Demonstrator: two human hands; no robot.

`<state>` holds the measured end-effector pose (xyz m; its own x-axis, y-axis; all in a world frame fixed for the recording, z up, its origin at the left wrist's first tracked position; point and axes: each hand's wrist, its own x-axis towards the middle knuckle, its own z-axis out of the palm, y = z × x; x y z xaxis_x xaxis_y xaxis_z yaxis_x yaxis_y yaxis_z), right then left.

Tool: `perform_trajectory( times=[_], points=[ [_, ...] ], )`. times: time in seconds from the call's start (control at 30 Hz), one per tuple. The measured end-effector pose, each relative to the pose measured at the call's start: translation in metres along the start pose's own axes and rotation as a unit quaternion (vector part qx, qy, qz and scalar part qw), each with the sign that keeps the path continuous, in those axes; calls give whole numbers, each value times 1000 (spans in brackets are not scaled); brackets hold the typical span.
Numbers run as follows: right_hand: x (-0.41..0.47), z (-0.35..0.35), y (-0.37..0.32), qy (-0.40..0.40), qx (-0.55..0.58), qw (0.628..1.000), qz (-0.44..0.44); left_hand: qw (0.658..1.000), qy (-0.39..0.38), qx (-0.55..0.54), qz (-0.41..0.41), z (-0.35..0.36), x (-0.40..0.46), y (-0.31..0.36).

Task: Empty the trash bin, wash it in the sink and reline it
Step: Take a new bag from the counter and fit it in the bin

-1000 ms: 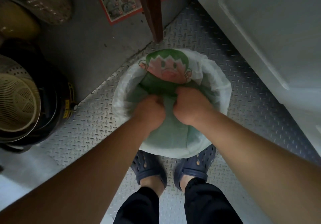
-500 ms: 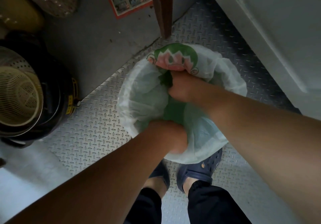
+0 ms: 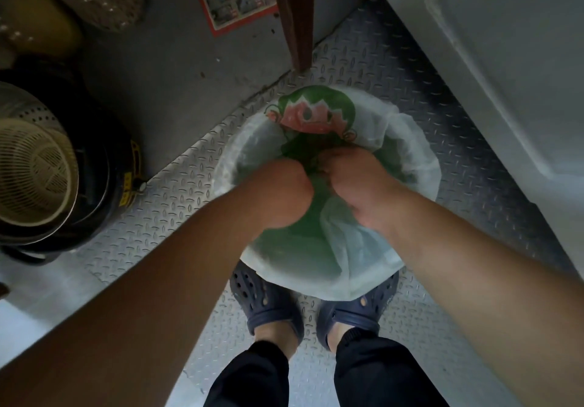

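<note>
You stood on dim diamond-plate flooring [image 3: 196,217] bordering grey concrete [image 3: 177,68], a dark wooden leg [image 3: 295,18] ahead, a white cabinet door [image 3: 505,68] along its right edge.

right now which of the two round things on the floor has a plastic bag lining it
The trash bin by the feet, under both hands; its rim is wrapped in a white bag. The black pot at left holds a beige colander instead.

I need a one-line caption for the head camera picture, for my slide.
Both hands, left and right, gather the white liner bag inside the green trash bin on a metal floor.
</note>
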<state>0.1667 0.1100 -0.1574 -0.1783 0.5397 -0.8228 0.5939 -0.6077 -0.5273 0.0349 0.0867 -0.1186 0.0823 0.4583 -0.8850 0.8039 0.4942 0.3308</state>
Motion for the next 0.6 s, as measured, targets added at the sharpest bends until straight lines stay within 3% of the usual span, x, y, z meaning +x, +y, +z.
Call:
perform_trajectory(
  times=[0.07,0.17,0.23,0.3,0.47,0.5,0.53,0.6],
  points=[
    [0,-1,9,8,36,997,66,985,36,-165,-32,-1,10,4],
    [6,2,18,14,8,995,97,890,59,-444,-86,-2,23,6],
    [10,3,20,33,-27,995,87,832,63,-535,-128,-6,30,5],
    [11,5,23,42,-98,992,61,817,83,-549,-153,-9,36,2],
    [8,2,22,58,-154,986,27,838,113,-511,-152,-1,38,2],
    [4,2,19,43,-185,982,7,857,115,-482,-141,0,34,3],
    [-1,3,15,23,-232,972,-20,898,114,-409,-112,3,28,4],
    [-14,9,9,-25,-341,937,-77,985,95,-146,0,14,14,2]
  ],
)
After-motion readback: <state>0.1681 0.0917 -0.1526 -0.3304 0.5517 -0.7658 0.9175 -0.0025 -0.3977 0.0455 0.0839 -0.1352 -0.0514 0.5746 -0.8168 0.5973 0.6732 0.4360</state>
